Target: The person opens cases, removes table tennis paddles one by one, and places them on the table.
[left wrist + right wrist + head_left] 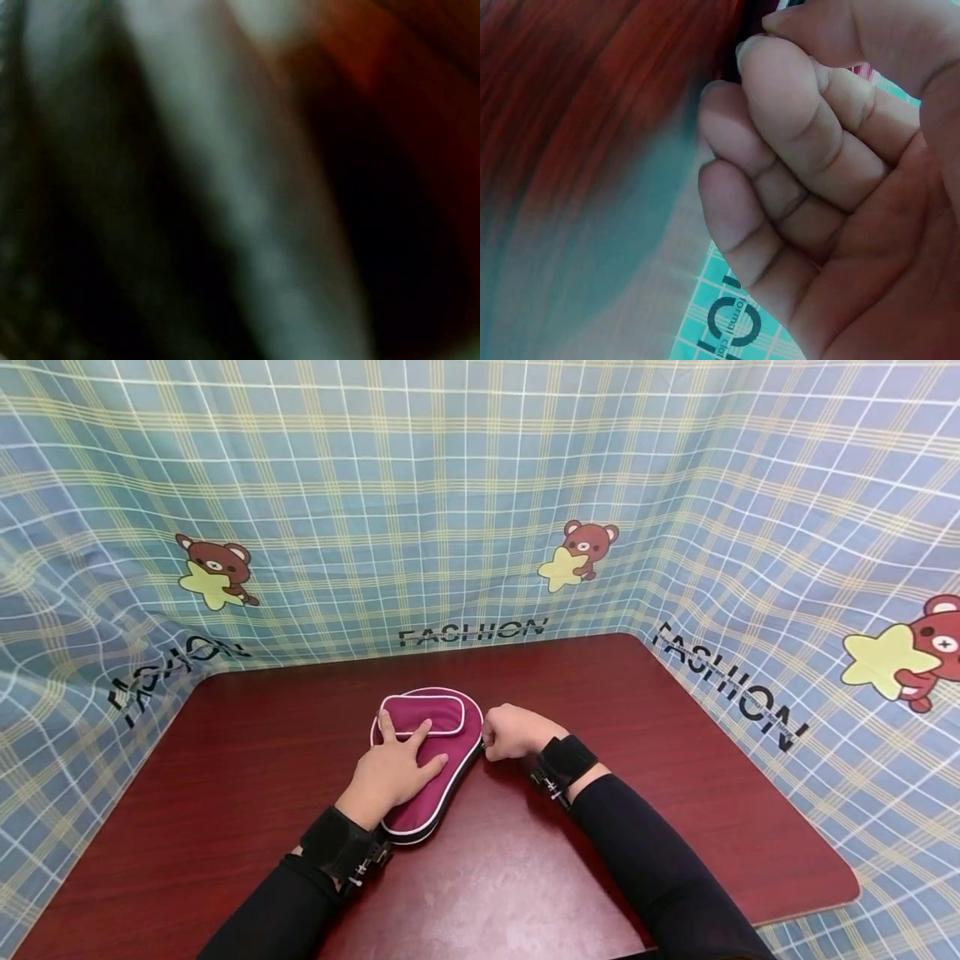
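A magenta, paddle-shaped table tennis bat case (427, 789) with white piping and a black zippered side lies on the table, its wide end away from me. Across its face rests my left hand (390, 772), fingers spread, the fingertips near the case's front pocket (442, 714). My right hand (513, 732) is at the case's right edge with its fingers curled; thumb and index finger pinch at the zippered side. The zipper pull there is mostly hidden by the fingers. In the right wrist view the right hand (802, 165) shows curled fingers beside the case's dark edge.
The dark red wooden table (247, 760) has rounded corners. A blue-and-yellow checked cloth (450, 485) with bears and lettering hangs behind and at both sides. Each wrist wears a black band (566, 762). The left wrist view is too blurred and dark to read.
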Motion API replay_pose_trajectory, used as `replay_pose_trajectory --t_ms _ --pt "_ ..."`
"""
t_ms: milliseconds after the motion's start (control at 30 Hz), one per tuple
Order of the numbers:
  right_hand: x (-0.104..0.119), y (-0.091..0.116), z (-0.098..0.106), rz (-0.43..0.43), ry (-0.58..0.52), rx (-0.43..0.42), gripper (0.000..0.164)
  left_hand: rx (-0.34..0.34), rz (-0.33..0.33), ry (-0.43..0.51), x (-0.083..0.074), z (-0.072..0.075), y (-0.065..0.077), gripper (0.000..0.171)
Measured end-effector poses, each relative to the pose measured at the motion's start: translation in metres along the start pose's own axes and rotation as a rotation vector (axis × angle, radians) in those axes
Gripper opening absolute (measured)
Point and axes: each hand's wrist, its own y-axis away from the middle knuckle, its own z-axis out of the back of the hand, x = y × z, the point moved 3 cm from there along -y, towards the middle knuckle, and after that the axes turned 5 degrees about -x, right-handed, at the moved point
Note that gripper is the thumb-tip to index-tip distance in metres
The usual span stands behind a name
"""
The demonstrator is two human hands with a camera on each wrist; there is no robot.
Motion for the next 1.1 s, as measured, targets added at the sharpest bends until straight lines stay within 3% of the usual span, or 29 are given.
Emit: replay_pose_trajectory --t_ms 167,367,600,700,1100 --pt "0.001 0.002 0.000 -0.004 -0.006 -0.007 0.014 -0.073 -0.021 0.009 0.008 0.001 -0.005 0.075" --pt "0.003 0.003 0.002 0.000 -0.018 -0.013 0.018 -0.204 -0.107 0.097 0.034 0.005 -0.022 0.084" --pt "0.005 0.003 0.001 -0.001 -0.027 0.004 0.019 -0.119 -0.206 0.258 0.052 0.006 -0.028 0.082" --pt "0.003 0.002 0.001 -0.005 -0.020 -0.007 0.018 -0.126 -0.231 0.292 0.052 0.006 -0.030 0.077" --pt "-0.001 0.004 0.000 -0.024 -0.010 -0.002 0.016 -0.175 -0.226 0.273 0.054 0.001 -0.033 0.066"
